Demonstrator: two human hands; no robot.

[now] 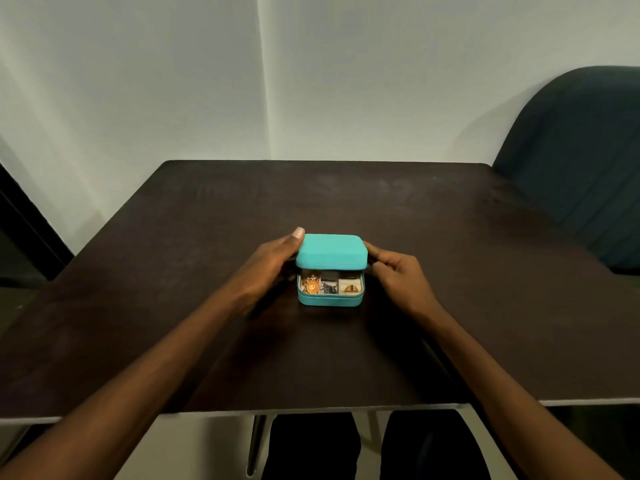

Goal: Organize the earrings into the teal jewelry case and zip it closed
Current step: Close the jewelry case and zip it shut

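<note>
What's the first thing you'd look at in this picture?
The bright teal jewelry case in the middle of the dark table, its lid partly lowered. Through the gap you can see jewelry in the front compartments: a gold earring on the left, a silver piece in the middle, another gold piece on the right. The left hand and right hand hold the case's sides.

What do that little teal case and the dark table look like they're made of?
The teal jewelry case: probably faux leather or fabric over a stiff shell; it looks matte, with soft rounded edges. The table: likely dark wood or laminate; a dull sheen with faint smudges shows, and I cannot tell which.
</note>
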